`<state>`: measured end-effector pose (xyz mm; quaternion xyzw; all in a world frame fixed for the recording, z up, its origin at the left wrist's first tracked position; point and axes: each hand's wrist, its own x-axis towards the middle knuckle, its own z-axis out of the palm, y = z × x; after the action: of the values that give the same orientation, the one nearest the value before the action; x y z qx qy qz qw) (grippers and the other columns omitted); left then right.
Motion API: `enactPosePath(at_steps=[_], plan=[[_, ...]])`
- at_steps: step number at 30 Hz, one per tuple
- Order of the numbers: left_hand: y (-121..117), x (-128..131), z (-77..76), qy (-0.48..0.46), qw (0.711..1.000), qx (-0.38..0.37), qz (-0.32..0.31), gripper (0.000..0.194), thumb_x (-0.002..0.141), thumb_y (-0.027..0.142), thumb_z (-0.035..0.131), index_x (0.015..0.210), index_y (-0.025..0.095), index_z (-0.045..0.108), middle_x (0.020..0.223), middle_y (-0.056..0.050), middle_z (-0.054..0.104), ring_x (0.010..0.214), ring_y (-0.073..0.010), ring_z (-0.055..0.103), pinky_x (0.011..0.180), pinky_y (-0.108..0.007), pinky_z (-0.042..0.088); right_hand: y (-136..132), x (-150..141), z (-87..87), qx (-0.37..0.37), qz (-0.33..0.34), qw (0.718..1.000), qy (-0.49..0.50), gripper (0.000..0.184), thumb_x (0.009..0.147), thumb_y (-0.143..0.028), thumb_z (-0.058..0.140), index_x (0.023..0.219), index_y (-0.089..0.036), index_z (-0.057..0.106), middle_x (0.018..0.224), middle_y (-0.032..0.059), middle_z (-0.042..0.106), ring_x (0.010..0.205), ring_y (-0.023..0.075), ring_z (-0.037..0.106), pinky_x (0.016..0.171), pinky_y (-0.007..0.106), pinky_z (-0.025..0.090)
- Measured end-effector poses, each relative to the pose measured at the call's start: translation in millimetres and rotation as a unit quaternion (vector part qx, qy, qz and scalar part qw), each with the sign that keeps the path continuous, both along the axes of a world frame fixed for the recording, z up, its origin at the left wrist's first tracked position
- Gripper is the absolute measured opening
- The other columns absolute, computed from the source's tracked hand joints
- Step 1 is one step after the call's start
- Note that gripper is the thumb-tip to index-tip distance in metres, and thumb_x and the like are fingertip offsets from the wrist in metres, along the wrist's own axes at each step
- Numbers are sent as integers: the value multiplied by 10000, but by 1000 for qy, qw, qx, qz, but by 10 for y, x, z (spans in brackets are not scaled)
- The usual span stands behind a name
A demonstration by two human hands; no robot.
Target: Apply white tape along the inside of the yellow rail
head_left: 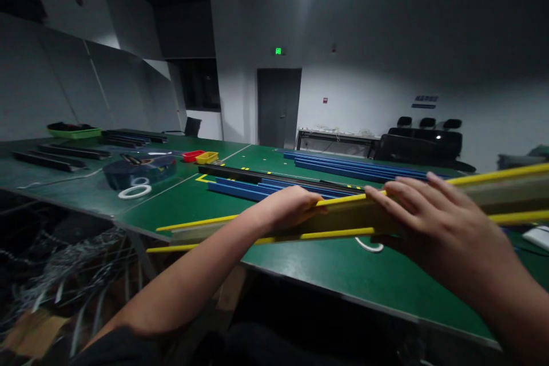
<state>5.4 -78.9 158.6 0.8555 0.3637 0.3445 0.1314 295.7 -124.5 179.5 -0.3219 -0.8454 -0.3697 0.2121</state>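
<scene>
A long channel-shaped strip [343, 219], grey inside with yellow edges, stretches across the view above the near side of the green table. My left hand [289, 209] is closed around it near the middle, its fingertips partly hidden behind the strip. Further right, my right hand [441, 223] grips the same strip, fingers over the upper yellow edge and thumb underneath. Behind the strip, several blue profiles [240, 189] and a black profile [231, 172] lie on the table.
More blue profiles [343, 167] lie further back. A red bin [194, 156] and a yellow bin [207, 157] stand near a clear-wrapped roll [139, 171] and a white ring [134, 191]. Dark profiles [47, 160] lie left. Tangled strips [64, 257] fill the floor below the green table [326, 274].
</scene>
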Motion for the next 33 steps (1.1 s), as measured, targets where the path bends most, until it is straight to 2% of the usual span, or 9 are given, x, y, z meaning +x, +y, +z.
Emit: enactPosePath(at_steps=[2, 8, 13, 17, 20, 23, 26, 30, 33], plan=[[69, 21, -143, 17, 999, -24, -13, 129, 804, 369, 685, 748, 264, 736, 672, -50, 699, 624, -216, 611, 606, -273, 402, 44, 78, -268, -27, -37, 999, -2, 737, 804, -489, 668, 1466, -281, 419, 1294, 128, 599, 1140, 386, 540, 1039, 619, 329], [266, 169, -662, 99, 992, -22, -79, 213, 857, 410, 632, 719, 275, 722, 621, -43, 668, 514, -189, 558, 558, -279, 378, 8, 190, -989, -90, -85, 992, 19, 708, 792, -405, 683, 1444, -280, 437, 1262, 128, 605, 1069, 352, 545, 973, 565, 367], [348, 371, -1020, 65, 994, -52, -71, 174, 778, 411, 726, 658, 286, 710, 630, -62, 659, 594, -224, 609, 644, -294, 426, 13, 330, -1469, -110, -117, 986, 44, 721, 759, -400, 718, 1421, -276, 460, 1211, 123, 623, 1061, 337, 555, 957, 528, 386], [430, 510, -1240, 54, 993, 25, -100, 143, 747, 370, 760, 639, 301, 698, 584, -40, 638, 547, -213, 607, 570, -275, 423, 67, 443, -1767, -130, -120, 982, 72, 745, 696, -359, 777, 1380, -271, 497, 1172, 111, 634, 1039, 310, 576, 935, 483, 407], [489, 557, -1350, 99, 986, 58, -118, 146, 775, 359, 739, 650, 302, 691, 638, -36, 674, 582, -209, 638, 563, -263, 421, 114, 488, -1919, -149, -118, 978, 87, 778, 665, -376, 810, 1371, -262, 502, 1167, 105, 637, 1020, 293, 581, 925, 459, 413], [543, 578, -1419, 158, 979, 47, -118, 160, 827, 376, 687, 692, 291, 692, 794, -43, 720, 662, -202, 668, 609, -263, 439, 165, 503, -2013, -165, -113, 976, 90, 777, 672, -393, 814, 1371, -253, 505, 1169, 103, 639, 1021, 284, 580, 921, 447, 414], [595, 612, -1453, 234, 966, 37, -99, 187, 829, 415, 682, 721, 263, 697, 860, -42, 718, 687, -194, 672, 630, -264, 450, 216, 502, -2064, -181, -117, 971, 102, 754, 678, -412, 813, 1357, -251, 527, 1174, 102, 641, 1036, 280, 577, 929, 438, 410], [597, 612, -1392, 291, 952, 30, -89, 234, 888, 463, 601, 878, 260, 715, 931, -28, 728, 806, -188, 688, 667, -247, 455, 283, 528, -2079, -212, -115, 966, 95, 749, 701, -408, 797, 1381, -272, 514, 1191, 91, 645, 1044, 266, 587, 916, 414, 422], [521, 430, -1291, 281, 957, 10, -72, 310, 916, 509, 539, 1070, 286, 689, 1024, -24, 731, 904, -197, 687, 698, -252, 458, 343, 635, -2075, -235, -107, 963, 78, 766, 721, -427, 772, 1415, -282, 481, 1212, 91, 644, 1058, 263, 595, 896, 404, 444]])
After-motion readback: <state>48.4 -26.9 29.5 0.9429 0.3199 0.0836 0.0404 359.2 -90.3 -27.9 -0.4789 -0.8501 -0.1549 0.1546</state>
